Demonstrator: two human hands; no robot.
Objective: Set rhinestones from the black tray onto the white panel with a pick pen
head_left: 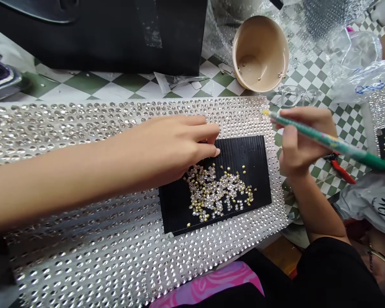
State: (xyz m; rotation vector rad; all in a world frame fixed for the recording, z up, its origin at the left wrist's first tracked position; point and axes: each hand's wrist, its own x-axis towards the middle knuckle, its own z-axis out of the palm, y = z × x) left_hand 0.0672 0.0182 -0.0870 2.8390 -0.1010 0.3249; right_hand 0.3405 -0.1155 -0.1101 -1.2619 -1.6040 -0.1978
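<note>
My left hand (192, 143) reaches in from the left with its fingers bent at the upper edge of a ridged black tray (247, 152). One fingertip touches the tray; the others curl by its rim, and the palm side is hidden. Loose clear rhinestones with gold backs (220, 192) lie heaped on the tray. Beneath it stretches a sheet set with rows of rhinestones (125, 252). My right hand (303, 137), off the tray's right side, pinches a green pen-like picker (333, 143). Its yellow tip points left above the sheet's upper right corner.
A beige cup (259, 51) with a few stones inside stands behind the sheet, beside a large black box (122, 38). Red-handled pliers (342, 169) lie right on the checkered tablecloth (349, 115). Plastic bags (359, 72) and another person's arm (377, 252) are farther right.
</note>
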